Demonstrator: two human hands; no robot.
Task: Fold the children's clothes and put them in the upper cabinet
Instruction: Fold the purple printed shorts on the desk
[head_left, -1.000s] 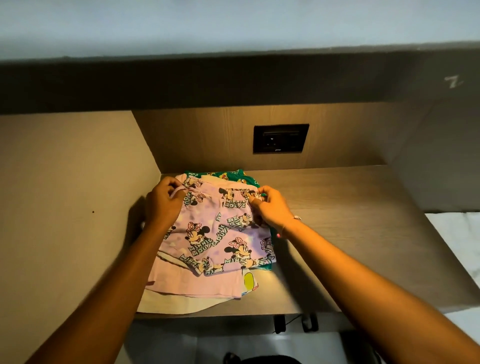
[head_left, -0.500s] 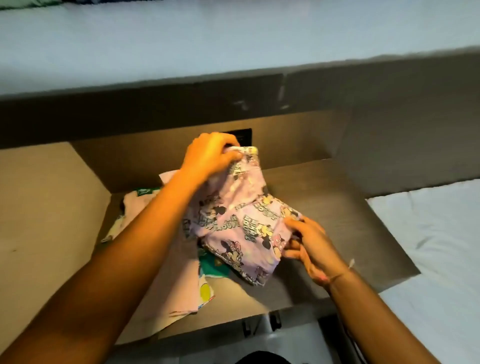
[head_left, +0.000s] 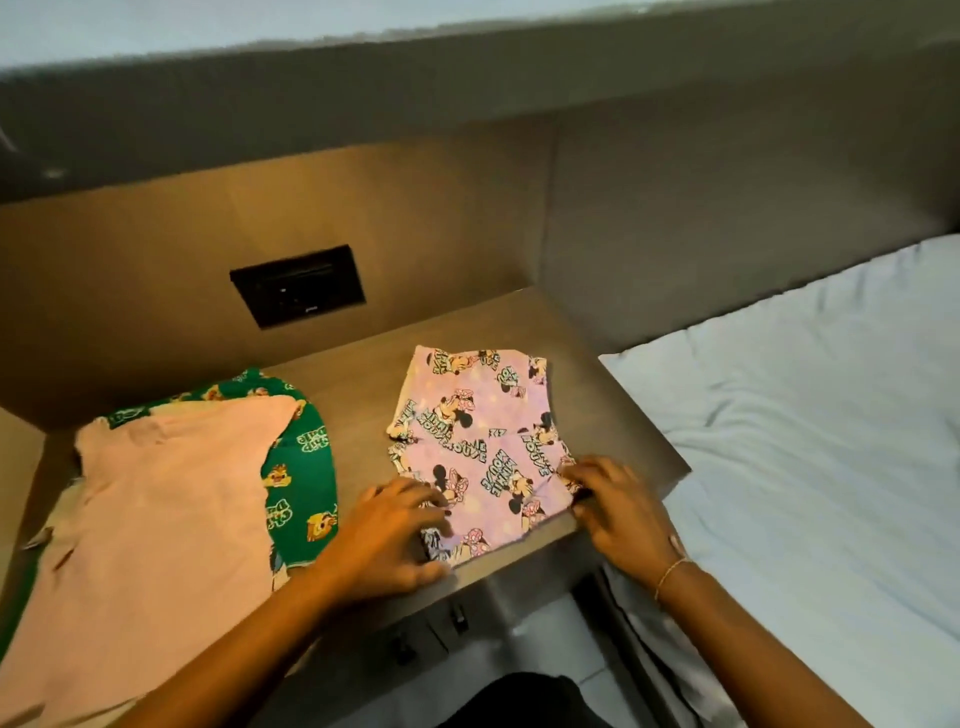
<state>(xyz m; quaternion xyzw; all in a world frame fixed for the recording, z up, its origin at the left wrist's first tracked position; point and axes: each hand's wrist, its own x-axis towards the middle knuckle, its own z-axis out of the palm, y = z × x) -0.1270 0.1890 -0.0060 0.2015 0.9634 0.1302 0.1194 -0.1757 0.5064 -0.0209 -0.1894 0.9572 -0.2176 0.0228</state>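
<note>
Purple cartoon-print children's shorts (head_left: 475, 447) lie spread flat on the right part of the wooden shelf (head_left: 358, 384). My left hand (head_left: 392, 530) presses on their near left corner. My right hand (head_left: 618, 506) pinches their near right edge. To the left a pale pink garment (head_left: 156, 509) lies over a green printed garment (head_left: 298, 478) in a loose pile. No upper cabinet is in view.
A black socket panel (head_left: 297, 286) is set in the back wall of the alcove. A white bed (head_left: 810, 431) adjoins the shelf on the right. A thick overhang (head_left: 363, 93) runs above the alcove. The shelf's front edge is just under my hands.
The purple shorts were lifted off the pile, carried right and laid flat on the shelf. Both hands moved with them to their near edge. The view has swung right.
</note>
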